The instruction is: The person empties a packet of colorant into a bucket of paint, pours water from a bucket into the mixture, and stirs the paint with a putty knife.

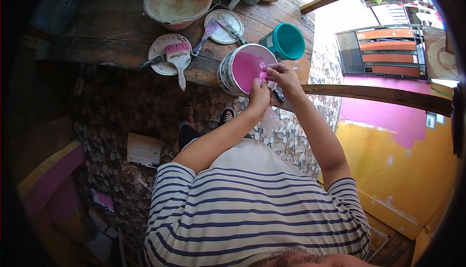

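Both hands meet over the near right rim of a white bucket [225, 75] holding pink paint [244, 70]. Pinched between them is a pink-smeared, thin plastic bag [263, 74], its clear part seeming to hang down below my wrists. My left hand [260, 96] grips it from below, fingers closed. From the right, my right hand [285, 77] pinches its upper part with thumb and fingertips. Just behind the bucket stands a teal pail [290, 41]. A dark-handled tool [279, 94] is partly hidden under my right wrist.
On the wooden table [111, 36] are a wide brush [178, 56] with pink bristles on a lid, a putty knife [206, 37], another lid [228, 33] and a clay-coloured basin [178, 2]. A wooden rail [374, 95] runs at right. A white panel [144, 149] lies on the floor.
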Available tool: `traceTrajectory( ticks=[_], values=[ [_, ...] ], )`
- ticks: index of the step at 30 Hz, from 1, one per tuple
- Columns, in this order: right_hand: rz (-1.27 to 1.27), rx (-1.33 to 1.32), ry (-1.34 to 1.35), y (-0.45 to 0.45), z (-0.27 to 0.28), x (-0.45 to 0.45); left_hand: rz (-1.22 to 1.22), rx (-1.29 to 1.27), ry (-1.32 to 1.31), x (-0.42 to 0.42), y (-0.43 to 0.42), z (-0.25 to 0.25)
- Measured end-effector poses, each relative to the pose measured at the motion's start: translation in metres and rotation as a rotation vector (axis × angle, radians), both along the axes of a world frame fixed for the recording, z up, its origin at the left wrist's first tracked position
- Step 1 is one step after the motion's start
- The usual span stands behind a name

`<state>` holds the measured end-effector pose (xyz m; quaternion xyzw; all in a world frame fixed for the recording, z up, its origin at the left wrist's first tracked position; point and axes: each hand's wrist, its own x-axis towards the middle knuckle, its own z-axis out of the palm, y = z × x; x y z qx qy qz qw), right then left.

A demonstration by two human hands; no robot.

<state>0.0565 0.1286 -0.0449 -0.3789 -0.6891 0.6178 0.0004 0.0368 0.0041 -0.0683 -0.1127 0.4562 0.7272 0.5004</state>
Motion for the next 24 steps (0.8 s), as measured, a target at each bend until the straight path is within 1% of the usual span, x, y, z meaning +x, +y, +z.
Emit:
traceTrajectory(
  ticks=[4,6,8,9,11,12,16,21,24],
  values=[
    [-0.015,-0.017,0.037,-0.01,0.008,0.0,0.037,0.03,-0.08,-0.001,0.005,0.0],
    [0.014,0.04,-0.012,-0.011,0.006,0.002,0.055,0.042,-0.099,-0.002,0.005,0.001],
    [0.025,0.045,-0.024,-0.011,0.003,0.002,0.035,0.071,-0.215,-0.006,0.003,0.005],
    [0.037,0.05,-0.036,-0.014,0.006,0.0,0.036,0.071,-0.215,-0.006,0.003,0.002],
    [-0.004,0.034,-0.071,-0.023,0.01,-0.001,0.024,0.046,-0.242,-0.007,0.006,-0.005],
    [-0.046,0.018,-0.106,-0.027,0.013,-0.001,0.024,0.046,-0.242,-0.009,0.007,-0.004],
    [-0.068,0.003,-0.097,-0.031,0.006,0.002,0.067,0.025,-0.194,-0.016,0.009,0.0],
    [-0.155,-0.112,0.039,-0.031,-0.007,0.006,0.081,0.018,-0.142,-0.017,0.013,-0.002],
    [-0.124,-0.072,0.015,-0.027,-0.009,0.008,0.066,-0.03,-0.096,-0.016,0.017,-0.004]
  ],
)
